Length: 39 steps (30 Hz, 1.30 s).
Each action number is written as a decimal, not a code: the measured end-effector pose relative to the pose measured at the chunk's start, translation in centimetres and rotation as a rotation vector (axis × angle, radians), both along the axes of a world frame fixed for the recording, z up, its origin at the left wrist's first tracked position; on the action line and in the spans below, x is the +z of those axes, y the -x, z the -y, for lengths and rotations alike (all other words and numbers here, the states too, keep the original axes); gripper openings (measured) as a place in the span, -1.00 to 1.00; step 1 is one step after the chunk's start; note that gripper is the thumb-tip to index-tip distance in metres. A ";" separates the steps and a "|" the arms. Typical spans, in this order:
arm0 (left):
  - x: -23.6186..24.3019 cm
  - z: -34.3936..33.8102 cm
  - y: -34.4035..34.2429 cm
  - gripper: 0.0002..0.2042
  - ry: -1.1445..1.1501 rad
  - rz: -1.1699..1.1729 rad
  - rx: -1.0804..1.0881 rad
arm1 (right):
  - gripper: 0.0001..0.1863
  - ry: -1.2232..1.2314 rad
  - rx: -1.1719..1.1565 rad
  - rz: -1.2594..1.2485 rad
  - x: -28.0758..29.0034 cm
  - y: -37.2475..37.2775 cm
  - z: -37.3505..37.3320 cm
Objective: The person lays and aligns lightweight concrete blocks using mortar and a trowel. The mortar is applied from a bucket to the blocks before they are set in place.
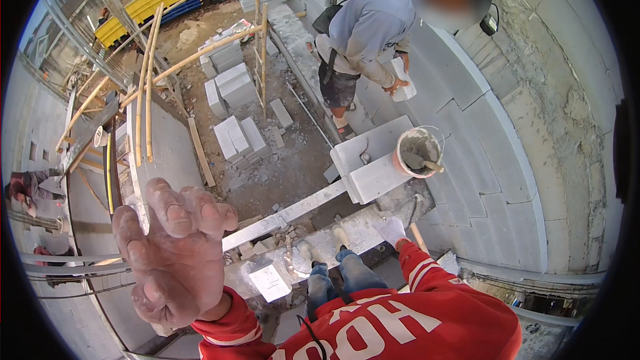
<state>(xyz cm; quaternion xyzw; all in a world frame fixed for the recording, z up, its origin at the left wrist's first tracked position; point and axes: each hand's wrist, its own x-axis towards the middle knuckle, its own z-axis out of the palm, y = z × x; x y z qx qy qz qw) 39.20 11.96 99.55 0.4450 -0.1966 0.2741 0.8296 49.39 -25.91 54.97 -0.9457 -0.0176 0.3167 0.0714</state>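
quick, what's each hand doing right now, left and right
Left hand: open, fingers spread, raised near the camera, holding nothing.
Right hand: lowered beside the grey block wall; grip cannot be told.

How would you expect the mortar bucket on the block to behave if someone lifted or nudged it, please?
The bucket looks fairly full of grey mortar, so probably heavy. It stands near the edge of the block, so a push might tip it off. The trowel lying in it could shift.

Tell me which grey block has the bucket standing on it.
The block lying on the wall top just ahead of the right hand. The bucket of mortar stands at its right end; the blocks on the ground below lie in bare stacks.
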 end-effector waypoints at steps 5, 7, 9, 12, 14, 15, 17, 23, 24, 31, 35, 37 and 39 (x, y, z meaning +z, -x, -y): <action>-12.9 -1.3 5.9 -0.64 0.122 -0.841 0.334 | -0.32 0.070 0.166 -0.359 -2.3 13.5 7.7; -21.4 -1.4 8.9 -0.66 0.099 -1.154 0.385 | -0.48 0.084 -0.243 -0.350 -2.9 17.6 10.7; -30.3 -1.8 12.6 -0.67 0.031 -1.516 0.369 | -0.57 0.152 -0.096 -0.370 -2.7 17.9 12.0; -41.5 -1.9 19.6 -0.64 -0.152 -1.828 0.323 | -0.75 0.072 -0.002 -0.554 0.8 14.1 8.5; -44.4 -0.8 22.8 -0.59 -0.222 -1.960 0.206 | -0.85 -0.162 -0.357 -0.214 0.2 12.0 7.2; -46.7 -0.9 24.8 -0.56 -0.225 -1.994 0.153 | -0.84 -0.347 -0.613 -0.063 1.4 11.2 5.2; -47.5 0.4 27.2 -0.72 -0.213 -2.082 0.150 | -0.80 -0.381 -0.539 0.081 -1.0 8.3 3.2; -45.5 -1.1 26.4 -0.77 -0.135 -1.899 0.259 | -0.70 -0.496 -0.318 0.238 3.5 6.8 -2.2; -43.4 -1.5 24.4 -0.74 -0.053 -1.776 0.263 | -0.69 -0.486 -0.354 0.181 3.5 7.4 -2.0; -10.1 0.0 8.3 -0.51 0.104 -0.463 0.056 | -0.62 -0.479 -0.369 0.028 3.3 5.3 -2.0; 4.5 2.2 6.3 -0.69 -0.141 0.093 -0.346 | -0.59 -0.949 -0.393 -0.034 14.1 -4.0 -8.2; 8.0 4.1 7.8 -0.80 -0.114 0.261 -0.279 | -0.57 -1.136 -0.137 0.246 19.0 -7.8 -11.9; 8.7 4.0 8.3 -0.81 -0.091 0.270 -0.257 | -0.58 -1.137 -0.095 0.352 25.1 -8.9 -14.1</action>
